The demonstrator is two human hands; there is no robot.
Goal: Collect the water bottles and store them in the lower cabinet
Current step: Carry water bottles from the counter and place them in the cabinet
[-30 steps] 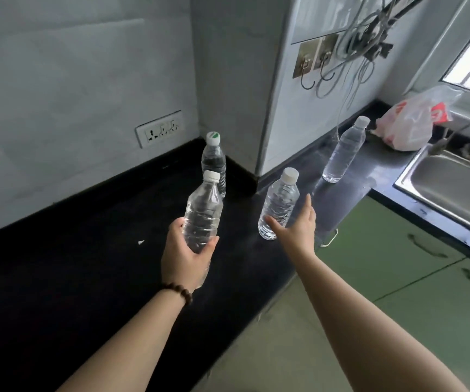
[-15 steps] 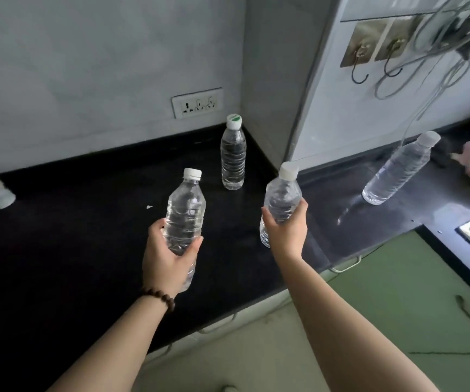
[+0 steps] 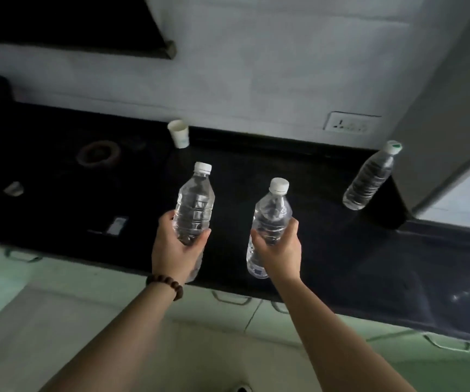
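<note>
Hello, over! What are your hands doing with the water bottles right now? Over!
Left hand shut on a bottle. Right hand shut on another bottle. Green-capped bottle stands on the counter. Cabinet doors below look closed.

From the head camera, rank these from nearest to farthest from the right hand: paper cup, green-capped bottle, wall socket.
Measured from the right hand:
1. Green-capped bottle, standing on the counter to its right.
2. Paper cup, back left by the wall.
3. Wall socket, on the wall behind.

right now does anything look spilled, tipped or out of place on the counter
Nothing stands out. Both hands, left and right, hold capped bottles. A third bottle stands capped on the dark counter near the paper cup. No spill shows.
</note>
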